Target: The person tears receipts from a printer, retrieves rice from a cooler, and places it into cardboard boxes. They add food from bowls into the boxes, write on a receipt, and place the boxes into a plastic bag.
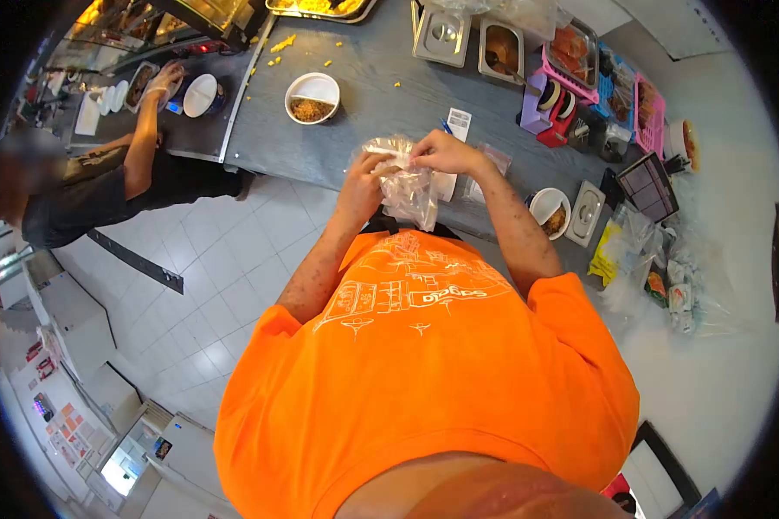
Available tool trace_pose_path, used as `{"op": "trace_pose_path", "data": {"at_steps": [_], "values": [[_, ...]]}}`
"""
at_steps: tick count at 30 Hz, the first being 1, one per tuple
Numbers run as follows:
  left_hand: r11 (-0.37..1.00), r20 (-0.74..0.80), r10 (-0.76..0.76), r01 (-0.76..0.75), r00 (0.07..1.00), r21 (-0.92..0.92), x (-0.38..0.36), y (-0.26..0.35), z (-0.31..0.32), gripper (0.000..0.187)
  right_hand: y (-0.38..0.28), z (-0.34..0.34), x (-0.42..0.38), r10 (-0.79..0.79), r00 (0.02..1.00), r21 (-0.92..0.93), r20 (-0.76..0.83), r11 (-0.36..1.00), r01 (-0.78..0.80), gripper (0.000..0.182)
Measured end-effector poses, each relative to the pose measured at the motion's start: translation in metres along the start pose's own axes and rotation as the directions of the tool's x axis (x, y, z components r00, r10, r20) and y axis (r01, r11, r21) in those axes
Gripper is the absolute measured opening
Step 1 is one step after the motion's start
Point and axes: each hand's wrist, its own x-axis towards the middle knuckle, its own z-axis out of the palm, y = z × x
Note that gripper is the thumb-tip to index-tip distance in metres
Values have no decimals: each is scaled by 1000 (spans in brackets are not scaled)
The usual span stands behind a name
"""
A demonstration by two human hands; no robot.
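A clear plastic bag (409,197) hangs in front of my orange shirt at the counter's near edge. My left hand (363,180) is closed on the bag's left side near the top. With pinched fingers, my right hand (447,154) grips the upper right part of the same bag. Whether anything lies inside the bag is hard to tell through the crinkled plastic. Just beyond my right hand lie a printed paper slip (459,124) and a blue pen (447,127). A round white bowl (313,86) with a divider and brown crumbly food stands farther off, left of the bag.
Another divided bowl (545,204) and a metal lid (588,213) are by my right forearm. Metal pans (442,36), tape dispensers (552,105) and a pink basket (650,117) line the right. At the left, a co-worker's hand (160,82) reaches over food containers. Yellow scraps (283,43) dot the grey counter.
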Motion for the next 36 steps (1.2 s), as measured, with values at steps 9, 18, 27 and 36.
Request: {"op": "trace_pose_path", "data": {"at_steps": [9, 18, 27, 36], "values": [[858, 181, -466, 492, 866, -144, -7, -22, 9, 14, -7, 13, -14, -16, 992, 78, -127, 997, 26, 23], [49, 535, -718, 799, 446, -600, -10, -17, 15, 18, -22, 59, -32, -194, 841, 107, -506, 953, 284, 17], [-290, 644, -664, 663, 379, -690, -12, -7, 21, 21, 6, 90, -21, -205, 715, 193, -668, 881, 432, 17], [-281, 634, -679, 667, 370, -690, -15, -1, 26, 27, 6, 72, -20, -69, 894, 552, -444, 765, 333, 32]]}}
